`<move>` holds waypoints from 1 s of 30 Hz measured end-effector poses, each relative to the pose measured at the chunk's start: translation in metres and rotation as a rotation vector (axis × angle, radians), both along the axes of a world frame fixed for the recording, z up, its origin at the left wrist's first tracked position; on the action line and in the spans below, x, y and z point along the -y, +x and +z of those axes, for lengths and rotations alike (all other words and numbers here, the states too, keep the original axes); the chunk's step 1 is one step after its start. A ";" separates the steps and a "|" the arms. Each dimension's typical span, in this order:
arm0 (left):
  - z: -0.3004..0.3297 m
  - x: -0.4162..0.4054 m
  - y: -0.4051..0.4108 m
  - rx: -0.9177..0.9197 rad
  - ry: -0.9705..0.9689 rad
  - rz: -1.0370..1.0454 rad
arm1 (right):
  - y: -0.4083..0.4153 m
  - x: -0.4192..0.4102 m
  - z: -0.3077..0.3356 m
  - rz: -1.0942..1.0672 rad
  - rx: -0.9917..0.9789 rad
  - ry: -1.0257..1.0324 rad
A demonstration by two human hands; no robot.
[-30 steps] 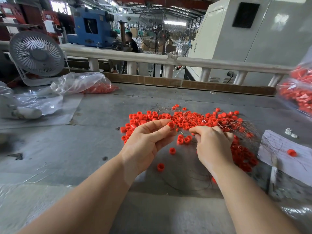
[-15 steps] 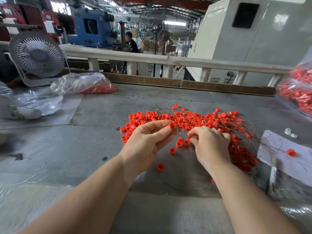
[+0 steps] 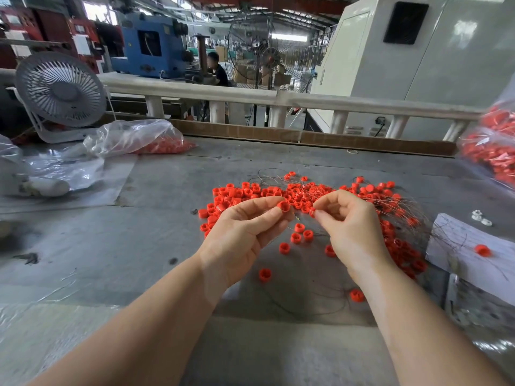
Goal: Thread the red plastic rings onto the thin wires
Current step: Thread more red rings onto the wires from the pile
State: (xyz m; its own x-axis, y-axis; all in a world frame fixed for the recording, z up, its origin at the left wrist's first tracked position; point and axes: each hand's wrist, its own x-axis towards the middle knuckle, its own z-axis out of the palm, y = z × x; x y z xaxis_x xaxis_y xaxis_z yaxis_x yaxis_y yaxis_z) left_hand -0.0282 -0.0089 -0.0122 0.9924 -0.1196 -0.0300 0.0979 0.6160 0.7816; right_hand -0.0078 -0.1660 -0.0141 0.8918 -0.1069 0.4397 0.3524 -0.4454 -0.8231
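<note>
1. A grey desk [image 3: 156, 246] is seen, bounded at the far edge by a brown strip and a white rail [image 3: 306, 100]; bare desk surface is left to the left of the hands and towards the viewer.
2. A fan [image 3: 60, 89] and a plastic bag [image 3: 133, 137] holding red parts are placed at the far left; a second bag [image 3: 493, 151] is seen at the right edge, and a white sheet [image 3: 459, 246] lies beside the right hand.
3. A pile [image 3: 306, 193] of red rings, tangled with thin wires [image 3: 412, 210], is spread across the middle of the desk, just beyond both hands; loose rings are scattered beneath and between them.
4. The left hand [image 3: 239, 240] is raised over the desk, palm turned inward; one ring [image 3: 284, 206] is pinched between its thumb and fingertips.
5. The right hand [image 3: 351, 227] is held close beside it, fingers [image 3: 324, 203] curled, with something small and red pinched at the tips; whether a wire is also gripped cannot be told.
</note>
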 end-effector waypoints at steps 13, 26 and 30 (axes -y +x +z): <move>0.000 0.000 0.001 -0.011 -0.056 -0.013 | -0.002 -0.004 0.003 0.122 -0.072 0.159; 0.000 -0.001 0.001 -0.018 -0.065 -0.031 | -0.004 -0.004 0.003 0.221 -0.054 0.238; -0.001 -0.002 0.001 -0.027 -0.066 -0.034 | -0.005 -0.004 0.004 0.223 -0.050 0.268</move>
